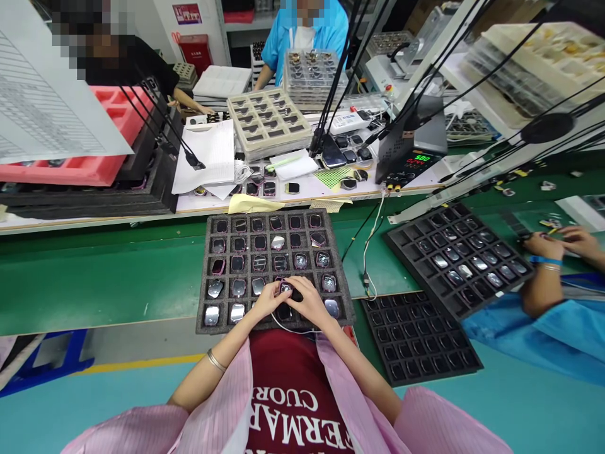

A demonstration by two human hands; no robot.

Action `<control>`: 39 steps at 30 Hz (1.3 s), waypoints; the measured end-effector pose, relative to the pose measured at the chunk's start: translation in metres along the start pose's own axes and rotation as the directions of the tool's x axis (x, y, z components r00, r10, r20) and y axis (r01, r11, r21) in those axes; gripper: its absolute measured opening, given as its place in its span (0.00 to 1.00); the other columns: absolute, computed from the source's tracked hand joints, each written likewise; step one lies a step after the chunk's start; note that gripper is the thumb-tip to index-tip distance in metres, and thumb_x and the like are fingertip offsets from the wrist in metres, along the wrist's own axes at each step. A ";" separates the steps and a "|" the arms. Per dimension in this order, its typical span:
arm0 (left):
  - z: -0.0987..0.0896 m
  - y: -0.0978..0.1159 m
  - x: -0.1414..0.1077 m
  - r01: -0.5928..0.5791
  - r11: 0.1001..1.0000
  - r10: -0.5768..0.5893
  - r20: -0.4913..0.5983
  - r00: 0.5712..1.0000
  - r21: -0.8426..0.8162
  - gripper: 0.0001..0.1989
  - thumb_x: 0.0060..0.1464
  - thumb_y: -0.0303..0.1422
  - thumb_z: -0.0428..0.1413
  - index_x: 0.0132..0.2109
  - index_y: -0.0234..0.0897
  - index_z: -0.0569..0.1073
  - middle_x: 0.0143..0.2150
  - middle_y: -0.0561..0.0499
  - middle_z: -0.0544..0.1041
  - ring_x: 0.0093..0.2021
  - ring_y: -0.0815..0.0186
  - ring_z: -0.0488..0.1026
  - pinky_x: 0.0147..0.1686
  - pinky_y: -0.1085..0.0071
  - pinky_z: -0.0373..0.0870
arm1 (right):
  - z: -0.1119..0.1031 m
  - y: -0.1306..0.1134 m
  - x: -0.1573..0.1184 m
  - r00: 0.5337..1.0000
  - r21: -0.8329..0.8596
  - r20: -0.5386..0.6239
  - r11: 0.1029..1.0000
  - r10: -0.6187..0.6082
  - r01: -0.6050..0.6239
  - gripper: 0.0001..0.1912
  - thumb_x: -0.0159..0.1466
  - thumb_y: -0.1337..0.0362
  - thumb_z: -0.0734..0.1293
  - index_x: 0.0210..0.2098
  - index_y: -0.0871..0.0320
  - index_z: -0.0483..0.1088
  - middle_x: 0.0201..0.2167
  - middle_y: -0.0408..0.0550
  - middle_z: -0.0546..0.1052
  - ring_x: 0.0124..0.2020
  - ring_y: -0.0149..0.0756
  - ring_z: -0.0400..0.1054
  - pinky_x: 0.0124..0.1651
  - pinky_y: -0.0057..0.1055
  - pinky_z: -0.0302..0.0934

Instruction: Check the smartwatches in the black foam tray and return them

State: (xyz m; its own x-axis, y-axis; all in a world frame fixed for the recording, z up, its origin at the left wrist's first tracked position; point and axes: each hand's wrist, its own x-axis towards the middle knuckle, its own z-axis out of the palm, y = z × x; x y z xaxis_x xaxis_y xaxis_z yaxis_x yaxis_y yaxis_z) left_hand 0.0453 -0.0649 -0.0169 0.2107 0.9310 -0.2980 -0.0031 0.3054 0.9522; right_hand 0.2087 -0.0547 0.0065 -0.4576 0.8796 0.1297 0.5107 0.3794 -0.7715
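Between the fingertips of both hands is a small dark smartwatch body [285, 287] with a shiny face. My left hand [267, 299] pinches it from the left side, and my right hand [306, 299] grips it from the right. Both hands are over the lower middle of a grey foam tray [202, 296]. Rows of similar watch bodies sit in the tray's compartments, some with bright reflecting faces. A thin white cable [295, 330] curves beneath my hands. The compartments directly under my hands are partly hidden.
At right, a co-worker's hands [548, 247] work beside a second black tray [458, 258]; another black tray [420, 340] lies lower. A power supply [412, 148] with lit digits stands on the shelf behind, near a cream tray [269, 123]. Black cables [331, 82] hang ahead.
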 end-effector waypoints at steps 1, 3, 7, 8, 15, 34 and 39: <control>0.000 -0.001 0.000 -0.002 1.000 0.002 0.001 1.000 0.002 0.21 0.48 0.48 0.61 0.38 0.32 0.75 0.32 0.50 0.76 0.33 0.64 0.70 0.38 0.68 0.66 | 0.000 0.000 0.000 1.000 0.002 0.000 1.000 -0.001 0.001 0.22 0.61 0.66 0.68 0.55 0.53 0.66 0.50 0.52 0.73 0.53 0.46 0.67 0.56 0.47 0.61; -0.001 -0.002 0.000 -0.003 1.000 0.003 0.002 1.000 0.005 0.21 0.48 0.48 0.60 0.38 0.32 0.75 0.32 0.49 0.76 0.34 0.63 0.70 0.38 0.68 0.67 | -0.001 -0.001 0.000 1.000 0.006 0.001 1.000 -0.003 0.003 0.22 0.61 0.66 0.68 0.55 0.52 0.66 0.50 0.52 0.73 0.53 0.46 0.67 0.56 0.48 0.61; -0.001 -0.004 0.000 -0.004 1.000 0.004 -0.001 1.000 0.012 0.22 0.47 0.48 0.60 0.38 0.32 0.75 0.32 0.49 0.76 0.33 0.63 0.70 0.38 0.68 0.67 | -0.001 -0.002 0.000 1.000 0.007 0.003 1.000 -0.002 0.002 0.22 0.61 0.66 0.68 0.55 0.52 0.66 0.49 0.52 0.73 0.52 0.46 0.67 0.56 0.49 0.61; -0.001 -0.004 0.001 -0.005 1.000 0.005 -0.001 1.000 0.013 0.22 0.47 0.48 0.60 0.38 0.32 0.75 0.32 0.49 0.76 0.34 0.63 0.70 0.38 0.68 0.67 | -0.001 -0.002 0.000 1.000 0.007 0.003 1.000 -0.002 0.002 0.22 0.61 0.66 0.68 0.55 0.52 0.66 0.49 0.52 0.73 0.52 0.46 0.67 0.56 0.48 0.61; -0.001 -0.007 0.001 -0.013 1.000 0.013 0.007 1.000 0.025 0.21 0.48 0.48 0.60 0.37 0.32 0.74 0.30 0.50 0.75 0.32 0.64 0.69 0.36 0.68 0.66 | 0.000 -0.001 -0.001 1.000 0.006 -0.007 1.000 0.003 -0.003 0.22 0.61 0.66 0.68 0.55 0.52 0.66 0.48 0.51 0.74 0.51 0.45 0.67 0.55 0.48 0.62; -0.030 0.007 -0.019 0.057 0.998 -0.057 0.090 0.994 0.005 0.26 0.48 0.45 0.62 0.49 0.32 0.69 0.43 0.45 0.76 0.41 0.62 0.73 0.44 0.65 0.70 | -0.045 0.012 -0.003 0.996 -0.202 -0.051 0.976 0.077 -0.085 0.21 0.61 0.60 0.69 0.53 0.56 0.67 0.46 0.55 0.71 0.47 0.48 0.67 0.48 0.45 0.63; -0.052 0.013 -0.028 0.072 0.997 -0.072 0.095 0.993 0.003 0.23 0.49 0.41 0.62 0.49 0.33 0.71 0.48 0.44 0.76 0.46 0.60 0.72 0.48 0.64 0.68 | -0.049 0.004 0.005 0.997 -0.353 0.042 0.934 0.069 -0.050 0.21 0.61 0.60 0.69 0.54 0.54 0.68 0.51 0.57 0.69 0.51 0.54 0.62 0.49 0.49 0.58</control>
State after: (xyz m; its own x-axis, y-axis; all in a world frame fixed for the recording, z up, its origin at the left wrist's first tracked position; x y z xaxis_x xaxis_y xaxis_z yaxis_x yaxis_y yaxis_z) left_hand -0.0111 -0.0770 0.0000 0.3026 0.8834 -0.3579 0.0148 0.3711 0.9285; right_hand 0.2442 -0.0348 0.0350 -0.4512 0.8911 0.0497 0.7571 0.4117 -0.5072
